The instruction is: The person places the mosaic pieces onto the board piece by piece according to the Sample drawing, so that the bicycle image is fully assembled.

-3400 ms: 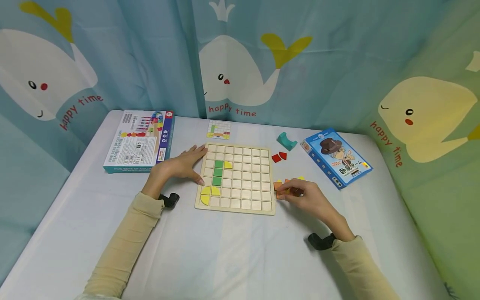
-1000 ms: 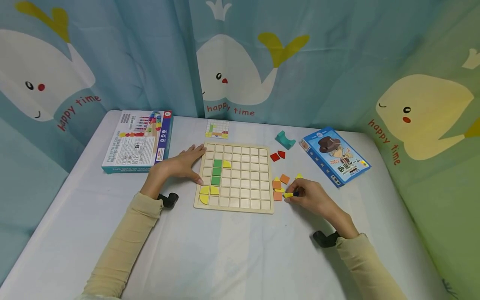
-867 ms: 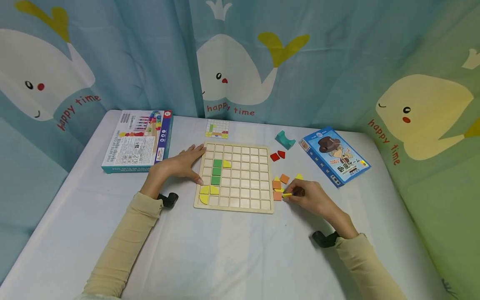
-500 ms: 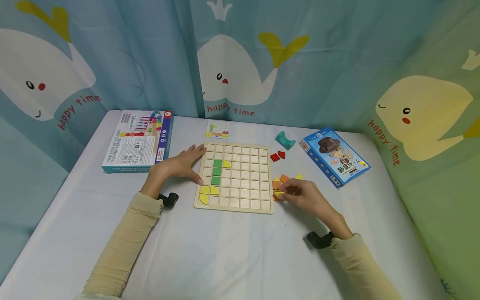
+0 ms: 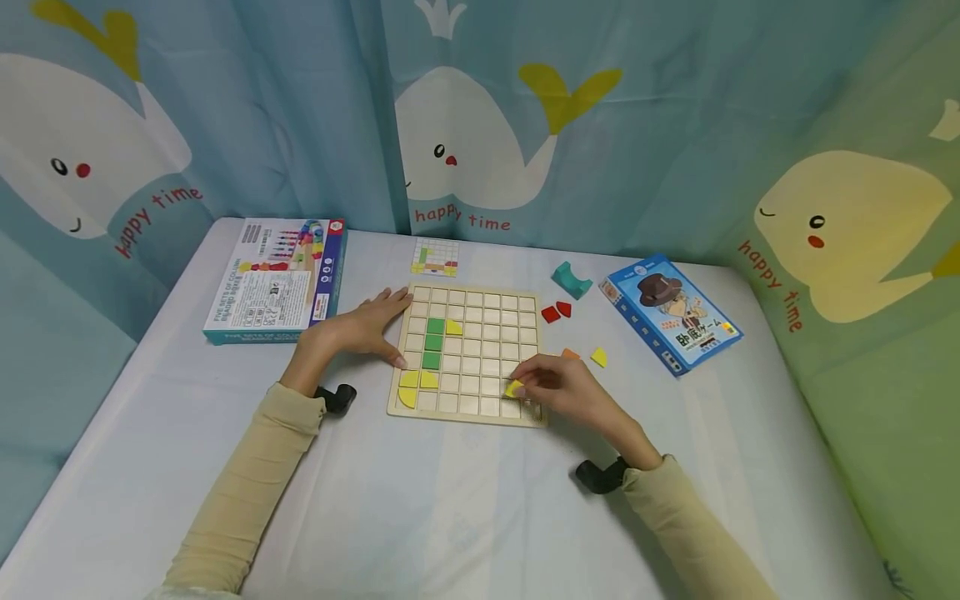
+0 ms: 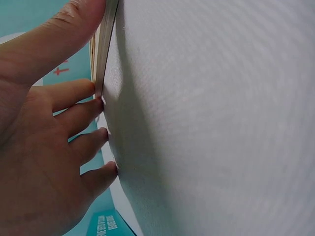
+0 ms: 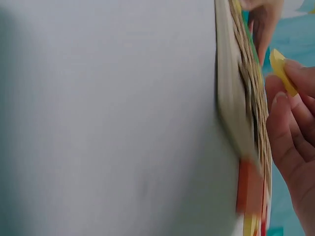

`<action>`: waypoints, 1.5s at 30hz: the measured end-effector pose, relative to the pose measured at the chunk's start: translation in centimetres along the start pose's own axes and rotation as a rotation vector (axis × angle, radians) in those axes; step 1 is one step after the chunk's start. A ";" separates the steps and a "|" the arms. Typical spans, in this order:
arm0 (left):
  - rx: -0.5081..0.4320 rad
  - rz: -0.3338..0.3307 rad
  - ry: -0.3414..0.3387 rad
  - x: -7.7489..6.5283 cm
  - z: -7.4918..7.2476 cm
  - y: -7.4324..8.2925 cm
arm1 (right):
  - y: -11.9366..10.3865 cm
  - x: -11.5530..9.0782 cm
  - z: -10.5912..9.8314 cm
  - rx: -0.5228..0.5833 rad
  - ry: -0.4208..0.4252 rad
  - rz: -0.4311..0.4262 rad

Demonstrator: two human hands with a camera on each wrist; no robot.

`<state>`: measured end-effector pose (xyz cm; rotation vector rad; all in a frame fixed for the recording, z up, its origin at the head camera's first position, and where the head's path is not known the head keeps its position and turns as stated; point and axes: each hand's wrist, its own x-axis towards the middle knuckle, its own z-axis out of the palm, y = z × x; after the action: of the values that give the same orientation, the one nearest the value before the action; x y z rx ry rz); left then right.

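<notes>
A wooden grid board lies on the table. Three green square tiles stand in one column on it, with a yellow quarter-circle tile to their right and several more yellow tiles at the lower left. My left hand rests at the board's left edge, fingers spread, thumb and fingertips touching the rim. Over the board's lower right, my right hand pinches a yellow quarter-circle tile between thumb and fingers. That hand covers part of the board and most of the loose tiles beside it.
Right of the board lie an orange tile, a yellow tile, red pieces and a teal curved block. A pattern card lies behind the board. Boxes stand left and right.
My right hand has carried the yellow quarter-circle tile leftward from the loose pile to above the board. My left hand stays at the board's edge.
</notes>
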<state>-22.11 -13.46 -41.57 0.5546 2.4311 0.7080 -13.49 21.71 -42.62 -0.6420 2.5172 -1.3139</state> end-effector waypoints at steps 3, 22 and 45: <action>0.001 0.002 0.000 0.0 0.0 0.0 | -0.7 0.6 0.9 0.050 -0.027 0.008; 0.002 -0.022 -0.003 -0.4 -0.1 -0.2 | -3.5 3.9 5.7 0.101 -0.095 0.059; 0.007 -0.008 0.005 -0.2 -0.2 0.1 | -5.2 5.7 8.6 0.123 -0.132 0.052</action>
<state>-22.09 -13.59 -41.31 0.5467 2.4402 0.6984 -13.66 10.16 -43.28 -0.6112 2.3132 -1.3497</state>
